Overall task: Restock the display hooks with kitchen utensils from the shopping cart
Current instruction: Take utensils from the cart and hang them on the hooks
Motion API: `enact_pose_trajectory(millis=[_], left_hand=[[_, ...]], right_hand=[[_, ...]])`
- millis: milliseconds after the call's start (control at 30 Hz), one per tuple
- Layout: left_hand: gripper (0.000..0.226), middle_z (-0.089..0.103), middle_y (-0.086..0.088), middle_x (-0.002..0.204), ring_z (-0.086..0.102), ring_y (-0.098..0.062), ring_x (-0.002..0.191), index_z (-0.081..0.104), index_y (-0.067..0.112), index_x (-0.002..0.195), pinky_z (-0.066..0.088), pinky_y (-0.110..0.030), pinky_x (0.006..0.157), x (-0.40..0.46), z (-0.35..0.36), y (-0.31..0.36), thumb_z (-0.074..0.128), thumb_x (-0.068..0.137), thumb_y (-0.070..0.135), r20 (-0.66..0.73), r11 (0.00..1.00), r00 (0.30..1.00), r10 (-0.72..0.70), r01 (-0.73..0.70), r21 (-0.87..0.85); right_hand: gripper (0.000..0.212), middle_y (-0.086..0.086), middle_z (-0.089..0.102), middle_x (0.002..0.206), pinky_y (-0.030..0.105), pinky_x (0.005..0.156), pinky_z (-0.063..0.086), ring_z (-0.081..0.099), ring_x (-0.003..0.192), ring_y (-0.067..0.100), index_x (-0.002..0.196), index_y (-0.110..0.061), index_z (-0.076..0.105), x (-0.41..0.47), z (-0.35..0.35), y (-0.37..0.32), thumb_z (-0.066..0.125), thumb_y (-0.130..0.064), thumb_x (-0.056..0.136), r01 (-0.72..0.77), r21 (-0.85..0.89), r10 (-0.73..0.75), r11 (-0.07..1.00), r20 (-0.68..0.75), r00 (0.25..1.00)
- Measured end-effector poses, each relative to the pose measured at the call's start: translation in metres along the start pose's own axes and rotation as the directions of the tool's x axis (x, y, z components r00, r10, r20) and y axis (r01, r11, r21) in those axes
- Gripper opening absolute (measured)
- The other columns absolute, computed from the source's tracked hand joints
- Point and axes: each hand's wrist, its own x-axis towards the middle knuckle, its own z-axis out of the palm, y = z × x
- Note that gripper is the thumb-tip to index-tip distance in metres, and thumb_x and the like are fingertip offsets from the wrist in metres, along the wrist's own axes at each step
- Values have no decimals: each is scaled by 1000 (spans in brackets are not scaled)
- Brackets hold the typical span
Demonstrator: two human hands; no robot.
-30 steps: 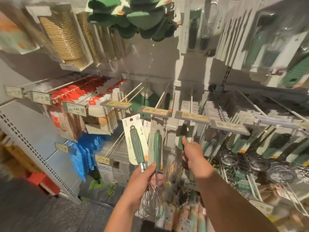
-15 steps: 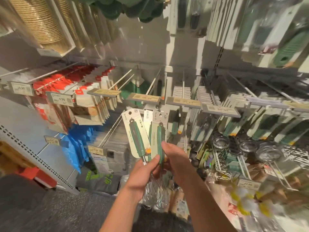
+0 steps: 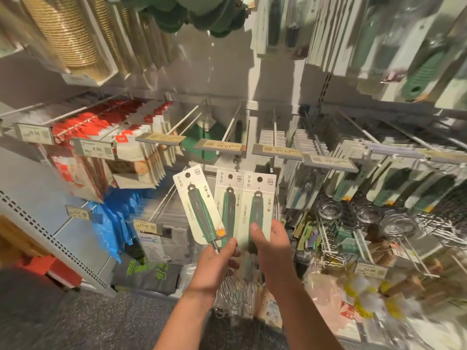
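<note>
Three carded whisks with green handles fan out in front of me below the hook row. My left hand (image 3: pixel 214 258) pinches the bottom of the left whisk card (image 3: pixel 195 210) and the middle whisk card (image 3: pixel 228 205). My right hand (image 3: pixel 271 246) grips the right whisk card (image 3: pixel 257 205), thumb across its handle. Wire whisk heads (image 3: pixel 235 291) hang below both hands. Above the cards, a nearly bare display hook (image 3: pixel 233 125) juts out with a price tag (image 3: pixel 219 147) at its tip.
More hooks run left and right: red and white packets (image 3: pixel 121 127) at left, carded green utensils (image 3: pixel 394 183) at right, glass jars (image 3: pixel 364 215) below them. Blue packs (image 3: pixel 113 223) hang low left. Green mitts (image 3: pixel 199 13) hang overhead. Grey carpet lies underfoot.
My right hand came down from the hook row onto the whisks in my left hand and now grips the rightmost card. The cards are fanned wider.
</note>
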Motion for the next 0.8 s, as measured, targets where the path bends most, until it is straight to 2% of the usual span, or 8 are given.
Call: enact_pose_trajectory(millis=[100, 167, 233, 300, 367, 533, 667, 800], left_hand=[[20, 67, 12, 61, 57, -1, 52, 62, 15, 87, 44, -30, 69, -6, 3, 3, 60, 104, 25, 23, 1000, 1000, 6, -6, -26], [16, 67, 16, 58, 59, 4, 50, 64, 18, 91, 44, -29, 69, -7, 4, 4, 58, 106, 23, 22, 1000, 1000, 13, -12, -26], [26, 63, 9, 62, 56, -5, 52, 60, 16, 82, 40, -31, 67, -6, 3, 2, 57, 105, 29, -7, 999, 1000, 17, -18, -34], [38, 51, -7, 70, 45, -15, 57, 53, 17, 75, 33, -33, 65, -5, 1, 1, 55, 105, 40, -31, 1000, 999, 26, -26, -1], [43, 46, -9, 72, 40, -16, 58, 52, 15, 74, 32, -33, 62, -5, 1, 3, 51, 107, 43, -45, 999, 998, 40, -38, 33], [52, 50, -6, 68, 45, -16, 61, 56, 14, 70, 38, -36, 72, -4, -1, 8, 46, 108, 48, -65, 993, 997, 47, -39, 113], [53, 60, -2, 71, 56, -21, 71, 62, 15, 72, 48, -45, 92, -2, -1, 11, 49, 104, 55, -119, 993, 993, 14, 0, 116], [61, 66, 0, 69, 63, -24, 78, 69, 19, 59, 48, -53, 105, 4, -3, 10, 48, 105, 53, -148, 993, 989, 20, -2, 121]], right_hand=[[9, 6, 69, 88, 28, 71, 53, 65, 78, 16, 102, -10, 63, 0, 4, -6, 63, -19, 100, 116, -31, -119, 993, -98, 988], [22, 27, 63, 92, 46, 72, 54, 59, 83, 42, 98, -6, 59, 0, 5, -10, 61, -28, 99, 170, -40, -173, 985, -111, 979], [16, 38, 58, 101, 44, 72, 50, 53, 90, 53, 92, -10, 57, 6, 3, -13, 62, -22, 102, 147, -30, -150, 989, -123, 981], [11, 32, 63, 103, 34, 71, 48, 57, 84, 46, 92, -17, 59, 14, 0, -17, 62, -16, 103, 96, -8, -96, 995, -136, 986], [9, 13, 68, 99, 29, 73, 49, 63, 85, 24, 94, -23, 59, 21, -4, -16, 62, -21, 103, 38, 14, -35, 999, -150, 988], [13, -6, 64, 107, 35, 93, 46, 61, 99, 16, 109, -23, 55, 42, -8, -21, 61, -33, 102, -38, -45, 31, 998, -139, 990], [7, -13, 59, 97, 26, 76, 43, 51, 82, -5, 105, -26, 53, 62, -7, -34, 59, -27, 105, -45, 11, 46, 999, -145, 988], [26, -1, 70, 114, 34, 89, 47, 64, 102, 16, 122, -13, 65, 87, -4, -37, 56, -31, 105, -115, -1, 114, 993, -164, 980]])
